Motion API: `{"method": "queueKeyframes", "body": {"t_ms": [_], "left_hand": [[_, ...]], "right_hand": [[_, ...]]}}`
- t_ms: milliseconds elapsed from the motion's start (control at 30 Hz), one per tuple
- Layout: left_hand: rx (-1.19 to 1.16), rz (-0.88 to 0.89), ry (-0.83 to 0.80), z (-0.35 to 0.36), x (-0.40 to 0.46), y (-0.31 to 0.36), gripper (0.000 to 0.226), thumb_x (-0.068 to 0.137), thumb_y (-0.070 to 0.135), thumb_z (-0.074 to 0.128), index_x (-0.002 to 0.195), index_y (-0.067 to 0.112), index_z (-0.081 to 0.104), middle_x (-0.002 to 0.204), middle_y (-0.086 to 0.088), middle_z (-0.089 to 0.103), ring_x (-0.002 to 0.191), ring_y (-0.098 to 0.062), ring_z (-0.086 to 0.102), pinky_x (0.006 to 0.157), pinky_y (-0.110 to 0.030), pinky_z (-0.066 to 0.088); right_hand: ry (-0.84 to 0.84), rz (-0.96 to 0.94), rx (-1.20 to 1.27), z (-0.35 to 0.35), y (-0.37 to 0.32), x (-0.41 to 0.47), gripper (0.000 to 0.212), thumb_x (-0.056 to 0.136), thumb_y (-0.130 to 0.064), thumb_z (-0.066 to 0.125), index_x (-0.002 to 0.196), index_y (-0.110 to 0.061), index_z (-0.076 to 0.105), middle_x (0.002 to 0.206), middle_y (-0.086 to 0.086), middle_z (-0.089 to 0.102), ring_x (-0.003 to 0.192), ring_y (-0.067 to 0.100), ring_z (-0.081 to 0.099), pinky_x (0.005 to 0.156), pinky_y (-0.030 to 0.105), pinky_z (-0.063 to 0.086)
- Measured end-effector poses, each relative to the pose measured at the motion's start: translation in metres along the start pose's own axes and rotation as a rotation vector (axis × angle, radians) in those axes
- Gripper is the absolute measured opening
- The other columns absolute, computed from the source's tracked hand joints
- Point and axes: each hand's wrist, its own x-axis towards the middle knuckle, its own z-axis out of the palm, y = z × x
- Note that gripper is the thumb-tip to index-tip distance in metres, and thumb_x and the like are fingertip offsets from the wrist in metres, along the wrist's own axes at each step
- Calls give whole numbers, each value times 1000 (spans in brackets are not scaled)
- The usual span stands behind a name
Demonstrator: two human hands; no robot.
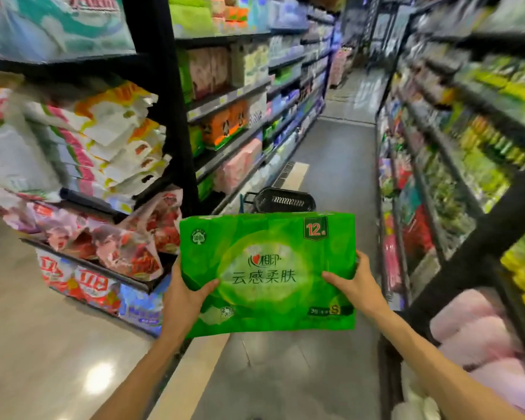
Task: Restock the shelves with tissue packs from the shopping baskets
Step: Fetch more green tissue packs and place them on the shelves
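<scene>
I'm seeing both hands carrying one green tissue pack (267,274) flat-on at chest height, mid-aisle; pack's long axis is running left-right across the view, printed face toward the cam; left hand (184,294) is gripping the lower-left edge w/ thumb curled over the front; right hand (356,286) is gripping the right edge, thumb on the front, fingers wrapping behind; rest of the fingers hidden behind the pack so can't tell exact spread; grip looking symmetric, neither hand clearly nearer.

Black shopping basket (281,200) is sitting on the floor just beyond the pack's top edge, close to the foot of the left shelving (225,101); I'm guessing the pack is heading for a shelf, not the basket.

Left shelves are looking crammed w/ packs; green ones showing approx mid-height further along, too blurred to confirm a match; right shelving (467,116) is holding other goods plus pink packs (473,328) low near the right forearm.

Aisle floor (340,165) ahead is giving room to move; I'm judging next move needs a turn left and pushing the pack in short-end first; watch the black upright (164,86) and shelf lips for snagging the film wrap.
</scene>
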Motion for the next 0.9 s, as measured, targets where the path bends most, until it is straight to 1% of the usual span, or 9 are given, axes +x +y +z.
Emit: {"method": "queueKeyframes", "body": {"t_ms": [67, 167, 300, 433, 533, 633, 733, 833, 900], "left_hand": [[-9, 15, -38, 39, 41, 10, 107, 67, 54, 89, 153, 32, 32, 139, 1, 60, 123, -22, 60, 99, -49, 53], [-12, 50, -92, 95, 97, 27, 102, 72, 38, 91, 154, 31, 31, 136, 1, 60, 122, -22, 60, 99, -47, 53], [-1, 66, -189, 155, 161, 51, 99, 73, 31, 91, 153, 26, 34, 127, 4, 58, 119, -23, 60, 93, -39, 51], [-46, 85, -292, 201, 215, 67, 117, 57, 66, 88, 153, 36, 30, 143, 2, 56, 126, -21, 58, 103, -50, 52], [-77, 107, -323, 240, 250, 75, 110, 64, 62, 89, 154, 39, 29, 145, 8, 55, 128, -16, 57, 102, -47, 52], [-102, 80, -282, 280, 281, 84, 98, 71, 62, 84, 152, 40, 32, 138, 10, 60, 121, -11, 62, 98, -44, 55], [-81, 55, -170, 317, 311, 97, 85, 81, 54, 78, 151, 32, 34, 132, 7, 61, 115, -14, 63, 97, -44, 55], [-72, 5, -37, 343, 338, 111, 85, 83, 39, 80, 152, 26, 33, 130, 7, 58, 113, -15, 61, 92, -34, 54], [-71, -29, 39, 354, 355, 118, 86, 83, 35, 82, 152, 25, 32, 133, 5, 57, 113, -14, 61, 91, -33, 54]], "right_hand": [[39, 36, -2, -20, 5, 34, 94, 80, -29, 87, 150, -14, 25, 126, 0, 58, 105, 19, 62, 89, 36, 54], [90, 107, 60, -49, 11, 85, 102, 79, -34, 87, 153, -17, 20, 133, 1, 56, 112, 22, 62, 99, 45, 54], [171, 143, 106, -76, 17, 142, 84, 83, -25, 84, 142, -15, 25, 129, 4, 57, 108, 21, 63, 91, 36, 53], [222, 160, 96, -99, 31, 200, 72, 85, -22, 83, 130, -16, 27, 127, 6, 60, 105, 20, 64, 90, 38, 55], [202, 151, 86, -117, 41, 256, 75, 85, -25, 83, 135, -12, 28, 122, 3, 61, 103, 20, 65, 90, 39, 55], [160, 139, 73, -134, 52, 320, 71, 82, -31, 85, 130, -16, 35, 123, 2, 62, 107, 21, 65, 91, 38, 55], [87, 105, 54, -149, 61, 392, 88, 61, -63, 90, 124, -18, 47, 123, 4, 67, 107, 20, 69, 93, 45, 59], [-47, 60, 62, -159, 53, 464, 82, 67, -51, 91, 130, -19, 50, 122, 1, 70, 106, 17, 71, 93, 43, 60], [-116, 14, 65, -160, 43, 510, 94, 63, -55, 93, 138, -20, 48, 125, 0, 70, 109, 17, 70, 94, 46, 60]]}}
